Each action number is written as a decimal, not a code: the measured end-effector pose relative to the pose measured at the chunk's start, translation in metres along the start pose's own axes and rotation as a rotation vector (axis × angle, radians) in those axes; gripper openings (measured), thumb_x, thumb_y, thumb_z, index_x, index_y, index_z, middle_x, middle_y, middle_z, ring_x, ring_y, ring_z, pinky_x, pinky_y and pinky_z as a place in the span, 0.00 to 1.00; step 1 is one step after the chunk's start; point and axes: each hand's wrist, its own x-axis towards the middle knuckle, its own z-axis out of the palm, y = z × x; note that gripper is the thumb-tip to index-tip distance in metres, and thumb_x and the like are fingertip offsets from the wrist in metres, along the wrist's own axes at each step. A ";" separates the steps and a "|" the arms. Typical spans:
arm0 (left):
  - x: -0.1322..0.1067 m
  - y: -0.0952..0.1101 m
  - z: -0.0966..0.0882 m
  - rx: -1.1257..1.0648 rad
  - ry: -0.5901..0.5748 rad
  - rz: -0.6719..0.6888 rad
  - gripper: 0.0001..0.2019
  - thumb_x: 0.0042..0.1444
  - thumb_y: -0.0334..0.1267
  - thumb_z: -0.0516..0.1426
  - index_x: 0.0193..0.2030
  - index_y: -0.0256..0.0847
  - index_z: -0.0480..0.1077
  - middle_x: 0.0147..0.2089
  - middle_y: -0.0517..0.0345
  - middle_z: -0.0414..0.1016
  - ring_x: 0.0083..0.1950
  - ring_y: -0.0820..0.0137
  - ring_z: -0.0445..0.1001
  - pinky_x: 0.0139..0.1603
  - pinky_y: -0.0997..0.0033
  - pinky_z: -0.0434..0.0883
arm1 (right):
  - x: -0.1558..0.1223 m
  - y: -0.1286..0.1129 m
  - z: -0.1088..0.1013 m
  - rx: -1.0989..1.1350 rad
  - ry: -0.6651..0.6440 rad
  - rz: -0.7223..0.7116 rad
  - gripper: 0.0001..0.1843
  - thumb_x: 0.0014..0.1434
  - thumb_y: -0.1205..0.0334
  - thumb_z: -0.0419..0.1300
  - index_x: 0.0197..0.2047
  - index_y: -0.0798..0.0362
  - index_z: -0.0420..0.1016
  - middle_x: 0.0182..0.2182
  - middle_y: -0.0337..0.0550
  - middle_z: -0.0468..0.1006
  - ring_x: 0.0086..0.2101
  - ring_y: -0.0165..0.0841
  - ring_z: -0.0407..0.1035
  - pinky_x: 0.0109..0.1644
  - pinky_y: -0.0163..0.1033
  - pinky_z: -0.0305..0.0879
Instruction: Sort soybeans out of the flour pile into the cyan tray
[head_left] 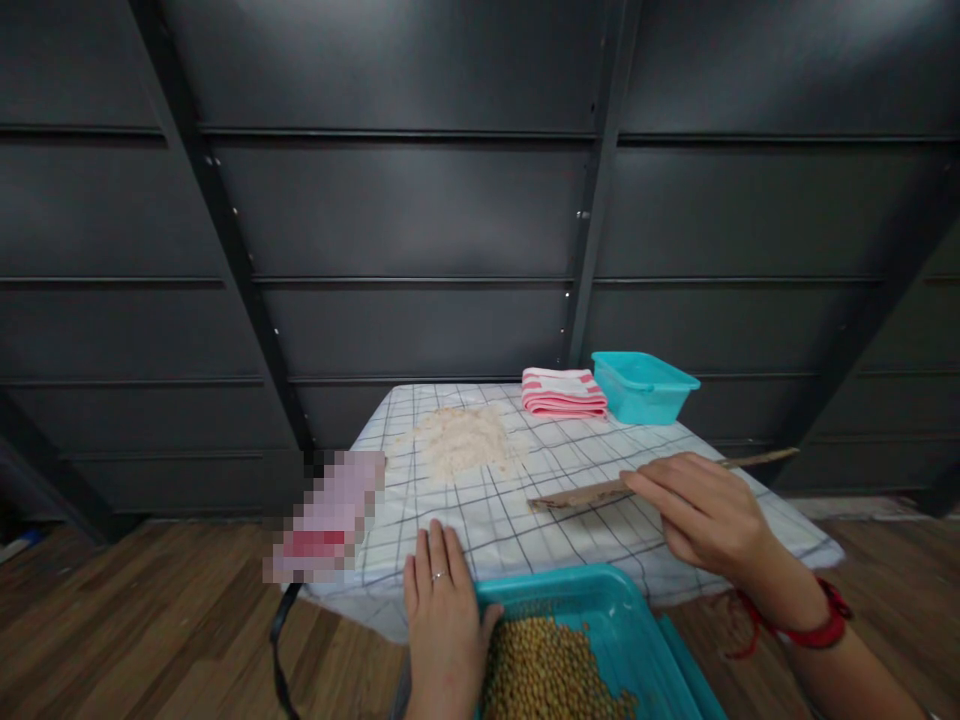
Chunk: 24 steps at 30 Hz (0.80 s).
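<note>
My left hand lies flat on the front edge of the checked tablecloth, fingers stretched out, a ring on one of them. Its thumb reaches the left rim of a teal plastic tray. Small yellow-brown beans lie inside that tray. Over the right part of the table, my right hand is closed around a thin brown strip of cardboard, which sticks out on both sides of the fingers. Off-white powder is spread in a patch on the cloth beyond my hands.
A folded pink-and-white towel and a turquoise plastic basket stand at the back right of the table. A blurred pinkish object is at the left edge, with a black strap below. Behind rises a dark panelled wall.
</note>
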 end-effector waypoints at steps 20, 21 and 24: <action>0.000 0.000 -0.002 -0.031 -0.053 0.001 0.32 0.41 0.35 0.58 0.54 0.25 0.59 0.58 0.34 0.61 0.60 0.50 0.57 0.56 0.49 0.59 | -0.006 0.005 0.011 0.039 0.001 0.019 0.21 0.47 0.81 0.45 0.43 0.57 0.66 0.30 0.46 0.73 0.32 0.33 0.66 0.33 0.39 0.65; 0.001 0.000 -0.003 -0.036 -0.054 -0.004 0.32 0.40 0.35 0.59 0.54 0.25 0.60 0.58 0.34 0.61 0.60 0.50 0.58 0.56 0.50 0.59 | -0.006 0.004 0.011 0.044 -0.009 0.014 0.21 0.47 0.81 0.45 0.43 0.57 0.66 0.30 0.46 0.73 0.32 0.32 0.66 0.33 0.39 0.65; 0.001 0.001 -0.003 -0.029 -0.028 -0.007 0.32 0.38 0.35 0.59 0.53 0.24 0.61 0.57 0.35 0.63 0.59 0.49 0.59 0.55 0.49 0.60 | -0.004 -0.001 0.012 0.072 -0.020 0.014 0.21 0.47 0.82 0.45 0.42 0.56 0.66 0.30 0.45 0.73 0.32 0.32 0.66 0.33 0.39 0.66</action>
